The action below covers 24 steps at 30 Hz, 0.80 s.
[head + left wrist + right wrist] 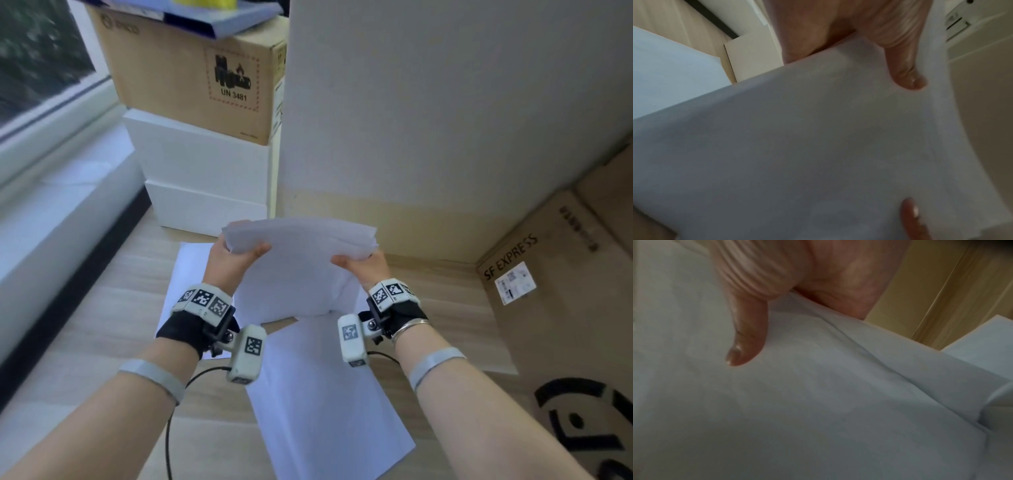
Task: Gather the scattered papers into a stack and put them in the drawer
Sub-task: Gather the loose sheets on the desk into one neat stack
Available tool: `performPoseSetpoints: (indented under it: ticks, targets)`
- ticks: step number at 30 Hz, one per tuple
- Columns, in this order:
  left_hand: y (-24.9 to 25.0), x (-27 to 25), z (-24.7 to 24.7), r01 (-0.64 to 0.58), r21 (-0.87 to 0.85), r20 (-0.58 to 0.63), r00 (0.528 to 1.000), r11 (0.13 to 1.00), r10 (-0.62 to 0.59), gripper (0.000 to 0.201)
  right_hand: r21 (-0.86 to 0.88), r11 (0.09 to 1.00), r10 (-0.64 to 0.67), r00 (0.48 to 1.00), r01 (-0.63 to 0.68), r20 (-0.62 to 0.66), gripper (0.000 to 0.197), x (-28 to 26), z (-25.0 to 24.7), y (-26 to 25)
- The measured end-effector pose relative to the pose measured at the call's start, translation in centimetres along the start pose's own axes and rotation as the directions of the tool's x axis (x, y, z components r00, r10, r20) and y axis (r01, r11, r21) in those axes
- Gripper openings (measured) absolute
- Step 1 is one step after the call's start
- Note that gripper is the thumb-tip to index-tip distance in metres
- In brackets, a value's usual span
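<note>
A stack of white papers (298,267) stands nearly upright above the wooden floor, held between both hands. My left hand (229,255) grips its left edge, thumb on the near face. My right hand (363,263) grips the right edge the same way. In the left wrist view the thumb lies on the paper stack (797,146); the right wrist view shows the other thumb pressed on the paper stack (818,402). A loose sheet (325,404) lies on the floor below, and another loose sheet (191,270) lies partly hidden behind my left hand. No drawer shows.
White boxes (205,171) stacked under a brown carton (191,78) stand at the back left. A white wall panel (445,120) rises behind the papers. A cardboard box marked SF EXPRESS (548,308) stands at the right. A white window ledge (51,222) runs along the left.
</note>
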<state>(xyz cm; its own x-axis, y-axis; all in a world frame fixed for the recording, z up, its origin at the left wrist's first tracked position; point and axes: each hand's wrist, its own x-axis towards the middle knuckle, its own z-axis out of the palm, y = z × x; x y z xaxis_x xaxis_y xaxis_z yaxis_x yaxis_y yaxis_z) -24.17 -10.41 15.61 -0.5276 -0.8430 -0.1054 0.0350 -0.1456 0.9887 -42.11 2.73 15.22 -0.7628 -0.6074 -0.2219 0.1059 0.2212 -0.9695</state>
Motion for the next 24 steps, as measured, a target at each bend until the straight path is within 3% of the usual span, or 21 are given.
performPoseSetpoints:
  ticks: [4,9,13,16,20,22,24]
  targets:
    - [1.2,0.6,0.2,-0.105,0.003,-0.045,0.993,0.994,0.105,0.022,-0.016,0.999,-0.035,0.999,0.034,-0.015,0.055,0.2,0.5,0.5]
    - [1.9,1.7,1.6,-0.076,-0.03,-0.182,0.981,0.997,0.07,0.02,-0.045,0.999,-0.024,1.0,0.024,0.008,0.047,-0.3,1.3,0.7]
    - [1.7,2.3,1.9,-0.115,-0.01,-0.238,0.965,0.993,0.109,0.019,-0.023,1.0,-0.008,1.0,0.008,-0.003,0.043,-0.3,1.4,0.8]
    - [1.2,2.5,1.6,-0.116,0.02,-0.204,0.972,0.993,0.117,0.015,-0.033,0.999,-0.02,1.0,0.02,0.003,0.022,0.0,0.8,0.3]
    - [1.1,2.5,1.7,-0.144,0.058,-0.143,0.978,0.988,0.151,0.02,0.053,0.993,-0.101,0.993,0.105,-0.067,0.024,0.4,0.9,-0.5]
    - [0.9,2.3,1.6,-0.171,0.07,-0.075,0.982,0.983,0.176,0.011,0.061,0.99,-0.121,0.989,0.126,-0.087,0.021,0.4,1.1,-0.9]
    - [0.1,2.2,1.0,-0.168,0.081,-0.008,0.986,0.983,0.169,0.028,0.077,0.986,-0.139,0.984,0.148,-0.11,0.017,0.7,1.3,-1.0]
